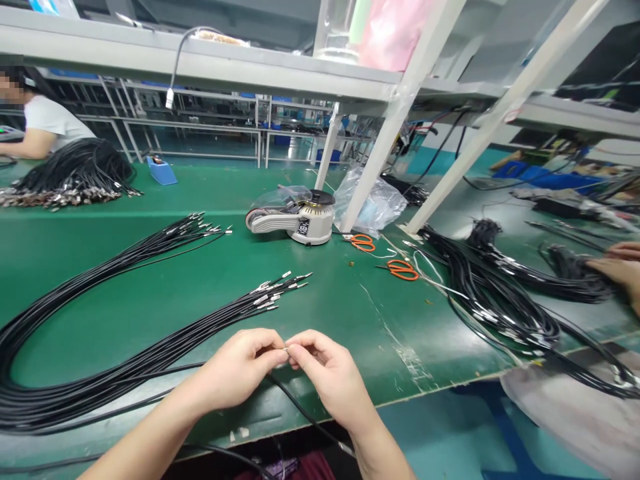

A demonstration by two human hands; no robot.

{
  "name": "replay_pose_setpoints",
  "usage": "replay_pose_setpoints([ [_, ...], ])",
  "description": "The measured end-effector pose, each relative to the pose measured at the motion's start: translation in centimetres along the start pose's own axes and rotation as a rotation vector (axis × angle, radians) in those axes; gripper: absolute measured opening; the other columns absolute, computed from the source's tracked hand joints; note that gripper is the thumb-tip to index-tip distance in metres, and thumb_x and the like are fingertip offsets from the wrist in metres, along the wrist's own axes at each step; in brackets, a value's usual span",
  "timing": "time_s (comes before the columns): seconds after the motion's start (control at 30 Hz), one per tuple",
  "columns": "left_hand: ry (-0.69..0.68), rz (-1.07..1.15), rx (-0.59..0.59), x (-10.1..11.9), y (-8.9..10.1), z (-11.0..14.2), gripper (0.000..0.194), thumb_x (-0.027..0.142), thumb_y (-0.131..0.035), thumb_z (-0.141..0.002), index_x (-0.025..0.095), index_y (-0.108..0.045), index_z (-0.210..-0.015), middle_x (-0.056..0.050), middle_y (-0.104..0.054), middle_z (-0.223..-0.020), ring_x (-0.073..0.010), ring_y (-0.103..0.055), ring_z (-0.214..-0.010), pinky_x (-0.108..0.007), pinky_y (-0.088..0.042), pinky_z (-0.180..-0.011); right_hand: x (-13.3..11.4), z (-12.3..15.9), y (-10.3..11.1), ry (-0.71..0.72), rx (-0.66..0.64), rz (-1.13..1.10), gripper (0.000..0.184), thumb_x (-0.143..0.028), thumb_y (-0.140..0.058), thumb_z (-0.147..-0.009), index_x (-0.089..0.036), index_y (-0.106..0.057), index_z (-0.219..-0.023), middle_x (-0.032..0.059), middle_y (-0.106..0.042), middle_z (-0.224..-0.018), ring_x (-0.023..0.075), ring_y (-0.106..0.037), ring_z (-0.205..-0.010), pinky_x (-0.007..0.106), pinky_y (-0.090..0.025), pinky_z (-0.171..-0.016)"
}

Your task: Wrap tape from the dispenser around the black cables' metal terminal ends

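- Green worktop (325, 297), seen in the head view, runs from nine o'clock round to three, with metal shelving (190, 123) beyond it at twelve.
- Left hand (240, 370) and right hand (334, 377) meet near the front edge; the fingers of each are closed in a pinch on a small thin piece (287, 349) between them.
- Fine fingertip handling is in hand, I judge; so small a piece (its exact form is hard to tell) calls for a light, steady grip.
- One black cable (300, 403) passes just below the hands, slanting towards five o'clock; whether it joins the piece, I cannot tell.
- Curved cable bundle (195, 328) lies at nine to ten o'clock, its metal-tipped ends facing the middle.
- Tape dispenser (313, 223) stands at twelve; orange-handled scissors (403, 270) lie at two.
- More looped cables (505, 287) lie towards three, near a co-worker's hand (620, 270).
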State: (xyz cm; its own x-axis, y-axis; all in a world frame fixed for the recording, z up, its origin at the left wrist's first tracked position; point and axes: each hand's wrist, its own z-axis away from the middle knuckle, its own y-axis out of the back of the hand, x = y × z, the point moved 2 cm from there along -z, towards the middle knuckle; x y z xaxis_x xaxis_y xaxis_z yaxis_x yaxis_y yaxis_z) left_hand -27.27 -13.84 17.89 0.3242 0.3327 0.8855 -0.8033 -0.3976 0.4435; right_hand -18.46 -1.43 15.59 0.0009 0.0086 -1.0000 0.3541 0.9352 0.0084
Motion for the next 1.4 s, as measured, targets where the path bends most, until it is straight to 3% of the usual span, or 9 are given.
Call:
replay_pose_setpoints([
  [0.2, -0.066, -0.111, 0.033, 0.5, -0.6, 0.0, 0.024, 0.028, -0.047, -0.084, 0.017, -0.064, -0.071, 0.002, -0.06, -0.07, -0.0117, -0.054, -0.068, -0.021, -0.039, -0.065, 0.0, 0.3, 1.0, -0.039, -0.101, 0.121, 0.017, -0.03, -0.061, -0.079, -0.015, -0.062, -0.072, -0.0007, -0.059, -0.066, 0.0127, -0.053, -0.064, 0.024, -0.043, -0.061],
  [0.37, 0.102, -0.204, 0.116, -0.8, 2.2, 2.4, 0.037, 0.04, -0.043, -0.086, 0.024, -0.057, -0.117, -0.002, -0.063, -0.113, -0.0175, -0.055, -0.103, -0.028, -0.039, -0.092, 0.5, -0.1, 1.4, -0.074, -0.07, 0.208, 0.02, -0.033, -0.059, -0.079, -0.015, -0.063, -0.072, -0.0001, -0.059, -0.064, 0.0135, -0.054, -0.062, 0.025, -0.042, -0.06],
  [0.43, 0.154, -0.254, 0.144, -1.8, 3.4, 3.6, 0.037, 0.04, -0.041, -0.087, 0.024, -0.058, -0.116, -0.002, -0.06, -0.118, -0.0182, -0.053, -0.108, -0.03, -0.037, -0.096, 0.8, -0.2, 1.4, -0.086, -0.061, 0.204, 0.022, -0.035, -0.059, -0.08, -0.015, -0.063, -0.072, 0.0001, -0.06, -0.064, 0.0138, -0.054, -0.062, 0.025, -0.042, -0.059],
  [0.57, 0.15, -0.279, 0.072, -3.0, 3.5, 4.5, 0.029, 0.034, -0.046, -0.084, 0.023, -0.065, -0.103, -0.002, -0.065, -0.106, -0.018, -0.057, -0.098, -0.028, -0.041, -0.089, 1.1, -0.1, 1.1, -0.077, -0.086, 0.184, 0.023, -0.037, -0.06, -0.079, -0.015, -0.064, -0.072, 0.0008, -0.061, -0.065, 0.0147, -0.056, -0.063, 0.026, -0.043, -0.061],
  [0.77, 0.151, -0.197, 0.03, -2.5, 2.0, 2.4, 0.025, 0.03, -0.047, -0.082, 0.019, -0.069, -0.083, -0.002, -0.069, -0.08, -0.016, -0.059, -0.077, -0.024, -0.042, -0.072, 0.8, 0.2, 1.1, -0.07, -0.038, 0.181, 0.023, -0.037, -0.059, -0.079, -0.015, -0.063, -0.071, 0.0008, -0.06, -0.063, 0.0151, -0.055, -0.062, 0.027, -0.043, -0.06],
  [0.9, 0.155, -0.008, 0.009, -1.3, 0.7, 0.9, 0.026, 0.03, -0.047, -0.081, 0.016, -0.068, -0.082, -0.001, -0.065, -0.07, -0.0137, -0.055, -0.066, -0.023, -0.042, -0.063, 0.6, 0.5, 1.1, -0.061, -0.039, 0.186, 0.022, -0.035, -0.059, -0.079, -0.015, -0.062, -0.07, 0.0002, -0.06, -0.064, 0.0145, -0.054, -0.063, 0.026, -0.043, -0.061],
  [1.03, 0.139, 0.158, -0.028, -0.7, -0.5, 0.3, 0.022, 0.028, -0.054, -0.077, 0.015, -0.066, -0.089, -0.001, -0.065, -0.079, -0.0135, -0.055, -0.071, -0.024, -0.041, -0.068, 0.7, 0.7, 1.2, -0.056, -0.013, 0.18, 0.022, -0.035, -0.058, -0.08, -0.015, -0.06, -0.07, -0.0004, -0.059, -0.064, 0.0136, -0.053, -0.062, 0.025, -0.042, -0.061],
  [1.23, 0.139, 0.261, 0.099, -1.8, -1.0, 0.5, 0.029, 0.023, -0.059, -0.072, 0.015, -0.055, -0.1, 0.003, -0.059, -0.069, -0.0117, -0.051, -0.064, -0.025, -0.04, -0.065, 1.0, 0.7, 1.0, -0.071, -0.002, 0.168, 0.023, -0.035, -0.059, -0.079, -0.015, -0.06, -0.068, -0.0007, -0.058, -0.062, 0.0137, -0.053, -0.061, 0.025, -0.042, -0.059],
  [1.4, 0.126, 0.322, 0.096, -1.6, -1.3, 0.4, 0.03, 0.02, -0.061, -0.07, 0.016, -0.052, -0.099, 0.005, -0.059, -0.065, -0.0109, -0.05, -0.06, -0.026, -0.039, -0.064, 1.1, 0.9, 0.8, -0.08, 0.014, 0.149, 0.023, -0.035, -0.06, -0.078, -0.015, -0.061, -0.066, -0.0006, -0.059, -0.061, 0.0132, -0.053, -0.06, 0.024, -0.043, -0.059],
])
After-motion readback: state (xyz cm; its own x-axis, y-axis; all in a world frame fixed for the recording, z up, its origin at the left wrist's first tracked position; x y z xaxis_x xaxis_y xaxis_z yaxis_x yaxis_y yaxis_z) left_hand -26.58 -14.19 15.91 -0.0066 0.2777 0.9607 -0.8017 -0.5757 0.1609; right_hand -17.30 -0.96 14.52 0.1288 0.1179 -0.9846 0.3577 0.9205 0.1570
